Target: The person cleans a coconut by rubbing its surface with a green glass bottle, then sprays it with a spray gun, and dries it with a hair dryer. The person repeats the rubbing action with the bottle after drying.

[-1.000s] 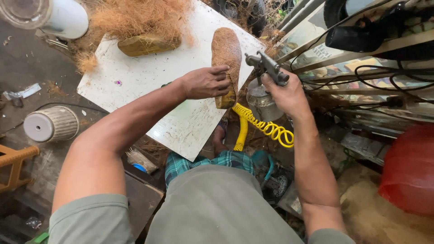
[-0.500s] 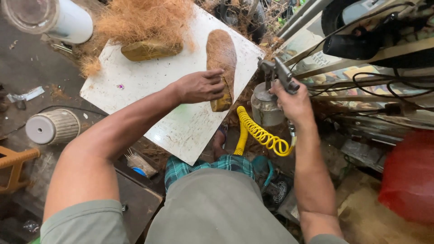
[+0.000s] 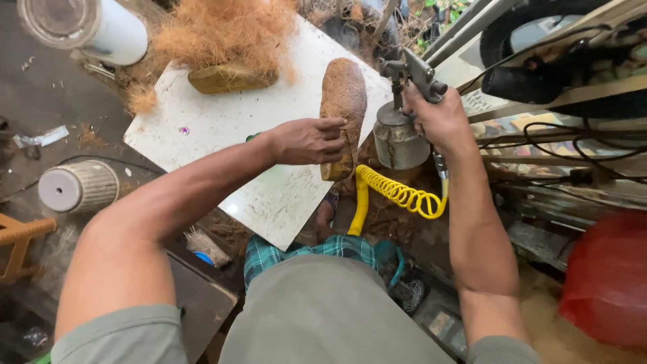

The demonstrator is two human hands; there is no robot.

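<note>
While the head view looks straight down, the left hand point(image 3: 306, 140) lies on the near end of a brown fibre-covered block point(image 3: 343, 108) at the right edge of the white counter point(image 3: 222, 128), its grip closed around that end, with the fingertips out of sight behind the block. The right hand point(image 3: 441, 121) has its grip wrapped tight on the handle of a metal spray gun point(image 3: 404, 114), just right of the block; its cup hangs below the fist. A yellow coiled hose point(image 3: 397, 195) loops beneath it, its far end hidden behind the forearm. A second block point(image 3: 232, 77) sits half buried under loose fibre point(image 3: 222, 30). A white cylinder point(image 3: 87, 27) is cut off top left.
</note>
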